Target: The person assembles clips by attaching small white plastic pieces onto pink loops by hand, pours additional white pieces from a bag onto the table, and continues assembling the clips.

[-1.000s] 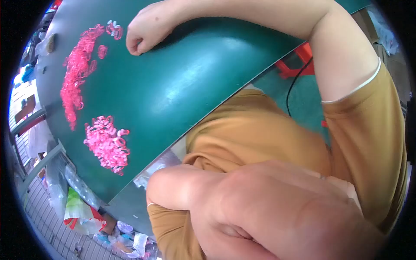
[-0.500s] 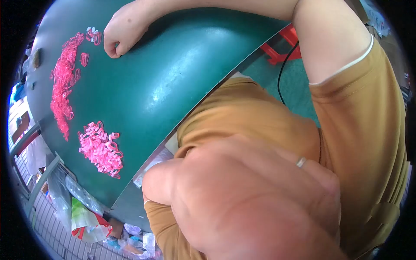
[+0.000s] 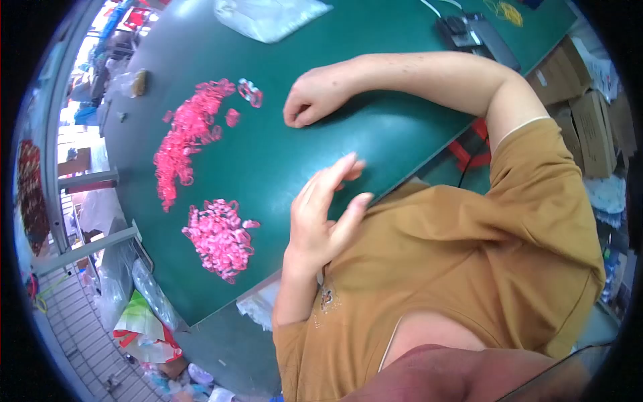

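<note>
My right hand [image 3: 318,100] rests on the green table [image 3: 295,154] with its fingers curled in; whatever they may hold is hidden. My left hand [image 3: 325,218] is over the table's near edge, fingers stretched out, thumb apart, nothing in it. Left of my right hand lies a long heap of small pink loops [image 3: 187,134]. A few loops with white parts [image 3: 250,93] sit apart at its upper end, and a small pink cluster [image 3: 232,118] lies beside it. Nearer my left hand is a second pile of pink and pale pink loop pieces [image 3: 220,240].
A clear plastic bag [image 3: 268,17] and a black device [image 3: 475,37] with cables lie at the table's far side. Yellow bands [image 3: 506,12] are near the device. Cardboard boxes [image 3: 589,127] stand at the right. A metal frame [image 3: 87,251] and bags [image 3: 144,328] border the left.
My left hand has come down from close to the camera to the table edge, its fingers now spread. The view has shifted, showing more table; my right hand keeps its curled pose.
</note>
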The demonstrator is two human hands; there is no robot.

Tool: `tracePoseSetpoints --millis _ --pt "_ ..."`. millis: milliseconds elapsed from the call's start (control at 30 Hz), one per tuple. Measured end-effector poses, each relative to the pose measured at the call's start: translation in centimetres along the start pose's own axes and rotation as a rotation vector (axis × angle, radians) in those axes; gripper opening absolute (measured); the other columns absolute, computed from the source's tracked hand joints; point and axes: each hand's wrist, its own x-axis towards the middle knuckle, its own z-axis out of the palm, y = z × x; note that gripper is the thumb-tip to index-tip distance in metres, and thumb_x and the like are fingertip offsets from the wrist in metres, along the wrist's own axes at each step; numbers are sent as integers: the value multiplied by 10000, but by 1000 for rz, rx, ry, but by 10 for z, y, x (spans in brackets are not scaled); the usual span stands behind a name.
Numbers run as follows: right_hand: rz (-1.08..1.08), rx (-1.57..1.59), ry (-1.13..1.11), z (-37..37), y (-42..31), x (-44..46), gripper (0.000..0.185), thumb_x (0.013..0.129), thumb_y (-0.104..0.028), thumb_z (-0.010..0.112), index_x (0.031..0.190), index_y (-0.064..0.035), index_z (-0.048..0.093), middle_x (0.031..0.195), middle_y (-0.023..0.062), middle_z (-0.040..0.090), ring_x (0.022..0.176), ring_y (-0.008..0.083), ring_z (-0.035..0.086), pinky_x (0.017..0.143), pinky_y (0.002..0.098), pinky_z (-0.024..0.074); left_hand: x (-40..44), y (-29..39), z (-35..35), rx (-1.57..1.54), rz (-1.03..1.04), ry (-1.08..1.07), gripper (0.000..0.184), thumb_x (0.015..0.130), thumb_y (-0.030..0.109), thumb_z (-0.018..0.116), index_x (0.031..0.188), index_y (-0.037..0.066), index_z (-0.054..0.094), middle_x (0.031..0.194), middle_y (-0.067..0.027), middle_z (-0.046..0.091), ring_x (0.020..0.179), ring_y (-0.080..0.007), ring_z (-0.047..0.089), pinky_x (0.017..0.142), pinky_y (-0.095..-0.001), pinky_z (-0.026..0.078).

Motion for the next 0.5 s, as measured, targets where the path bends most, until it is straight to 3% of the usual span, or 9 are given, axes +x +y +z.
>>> tracePoseSetpoints --millis 67,100,167,233,267,367,400,433,500 --pt "65 -171 89 -36 -5 -7 258 1022 -267 671 1164 -77 773 1103 107 782 1010 277 743 911 422 581 -24 -10 -14 244 -96 81 416 897 32 827 1299 13 720 1154 -175 784 1037 -341 757 910 -424 596" --pt "-22 -202 227 -57 4 -7 246 1035 -248 668 1165 -67 771 1137 105 779 1035 264 738 936 403 582 -40 -19 -17 310 -96 126 338 900 23 817 1231 16 749 1142 -167 788 1035 -337 758 906 -431 594" --pt "15 -144 564 -107 25 -1 304 1050 -331 656 1226 -122 787 1148 85 811 1051 253 764 964 410 586 -69 -30 -18 377 -143 217 280 899 11 809 1176 25 767 1114 -156 792 1021 -335 760 903 -428 592" --pt "-108 -463 790 -173 46 43 321 1045 -313 671 1256 -95 775 1213 117 803 1111 288 763 956 414 596 -85 -33 -19 442 -164 269 258 893 -4 800 1147 34 774 1086 -143 796 1006 -325 764 900 -423 591" --pt "44 -545 907 -183 58 24 289 940 -258 647 1141 -146 822 1018 154 803 939 356 773 842 460 604 -91 -34 -18 469 -165 279 259 888 -11 796 1142 36 775 1080 -137 798 1000 -319 765 897 -423 591" --pt "-8 -579 527 -226 141 51 302 944 -247 649 1155 -100 809 1035 170 801 925 375 754 880 474 597 -100 -48 -13 504 -142 334 263 878 -26 791 1131 45 777 1069 -122 799 984 -301 766 883 -416 587" --pt "273 -776 133 -236 210 76 320 926 -217 644 1164 -92 816 1042 189 798 927 364 746 878 474 597 -102 -53 -11 493 -133 368 260 879 -28 790 1127 50 777 1067 -117 798 982 -296 766 877 -412 585" --pt "484 -751 -202 -232 173 83 386 940 -213 631 1270 -91 789 1199 221 773 1098 353 726 979 478 575 -103 -56 -10 482 -124 401 257 880 -30 789 1123 54 777 1065 -113 798 979 -291 766 870 -408 583" --pt "565 -600 513 -188 218 99 435 982 -238 605 1369 -90 735 1383 227 710 1286 355 656 1096 487 519 -104 -60 -13 455 -136 421 256 879 -35 790 1116 60 778 1054 -105 798 971 -282 766 856 -397 578"
